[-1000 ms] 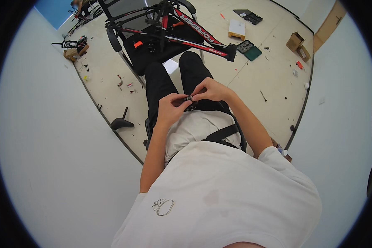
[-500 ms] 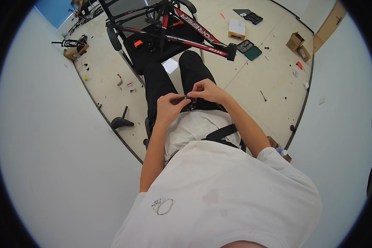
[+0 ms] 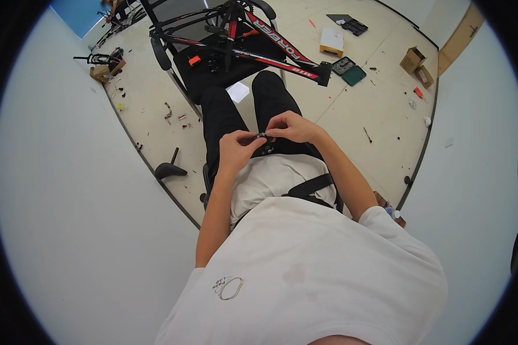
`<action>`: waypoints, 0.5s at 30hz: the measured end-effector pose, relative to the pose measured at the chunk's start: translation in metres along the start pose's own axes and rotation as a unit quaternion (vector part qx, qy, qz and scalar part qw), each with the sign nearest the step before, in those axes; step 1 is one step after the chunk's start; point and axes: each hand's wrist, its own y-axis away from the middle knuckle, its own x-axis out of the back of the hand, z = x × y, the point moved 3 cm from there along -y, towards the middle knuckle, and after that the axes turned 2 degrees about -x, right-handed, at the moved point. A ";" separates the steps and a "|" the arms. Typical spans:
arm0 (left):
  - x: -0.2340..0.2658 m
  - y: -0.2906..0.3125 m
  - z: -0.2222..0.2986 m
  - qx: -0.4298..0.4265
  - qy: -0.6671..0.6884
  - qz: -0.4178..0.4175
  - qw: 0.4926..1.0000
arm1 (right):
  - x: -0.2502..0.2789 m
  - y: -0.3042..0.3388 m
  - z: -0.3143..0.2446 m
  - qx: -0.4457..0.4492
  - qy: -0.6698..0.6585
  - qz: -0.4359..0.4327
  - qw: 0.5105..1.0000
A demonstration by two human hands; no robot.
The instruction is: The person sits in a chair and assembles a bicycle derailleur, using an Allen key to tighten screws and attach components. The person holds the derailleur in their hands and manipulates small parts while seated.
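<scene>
Above my lap, my left hand (image 3: 234, 150) pinches a small dark and silvery part (image 3: 261, 135) between thumb and fingertips. My right hand (image 3: 294, 127) is closed in a pinch at the other end of the same part, its fingertips almost meeting those of the left. The part is too small to name. Just below the fingers, more small shiny metal pieces (image 3: 267, 150) rest against my dark trousers. Beyond my knees a black and red bicycle frame (image 3: 270, 64) lies across a black chair (image 3: 198, 83).
An orange-red item (image 3: 194, 60) lies on the chair seat. On the floor are a bicycle saddle (image 3: 170, 170) at left, an opened green tool case (image 3: 354, 75), a white and yellow box (image 3: 331, 41) and cardboard boxes (image 3: 412, 59) at right. Small parts are scattered about.
Both hands stay over my lap. The right fingertips have drawn slightly away to the right, so more of the small part shows between the hands.
</scene>
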 end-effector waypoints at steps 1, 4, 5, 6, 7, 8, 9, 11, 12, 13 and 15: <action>0.000 0.000 0.000 0.002 -0.001 0.000 1.000 | -0.001 0.000 -0.001 -0.005 0.005 -0.006 1.000; 0.001 0.000 -0.001 0.004 0.001 -0.003 1.000 | -0.008 -0.001 -0.004 -0.006 0.016 -0.005 1.000; 0.001 -0.001 -0.004 0.001 0.005 -0.004 1.000 | -0.009 -0.002 -0.002 -0.011 0.023 -0.001 1.000; 0.000 -0.001 -0.004 -0.001 0.010 -0.006 1.000 | -0.010 -0.003 0.001 -0.016 0.031 0.002 0.999; 0.000 -0.001 -0.004 -0.005 0.005 -0.009 1.000 | -0.011 -0.004 0.002 -0.020 0.038 0.005 0.999; -0.001 -0.001 -0.003 -0.008 0.000 -0.011 1.000 | -0.010 -0.003 0.004 -0.026 0.052 0.003 0.998; -0.001 -0.001 -0.002 -0.011 -0.005 -0.013 1.000 | -0.010 -0.003 0.000 -0.031 0.067 0.000 0.997; -0.002 -0.001 -0.003 -0.008 -0.002 -0.011 1.000 | -0.010 -0.003 -0.001 -0.033 0.080 -0.001 0.996; -0.002 -0.001 -0.003 -0.007 0.000 -0.011 1.000 | -0.010 -0.003 0.000 -0.029 0.080 0.001 0.996; -0.003 -0.001 -0.001 -0.006 -0.005 -0.010 1.000 | -0.009 -0.002 0.000 -0.026 0.079 0.004 0.997; -0.002 0.000 0.001 -0.005 -0.015 -0.010 1.000 | -0.008 -0.002 0.001 -0.039 0.085 0.012 0.996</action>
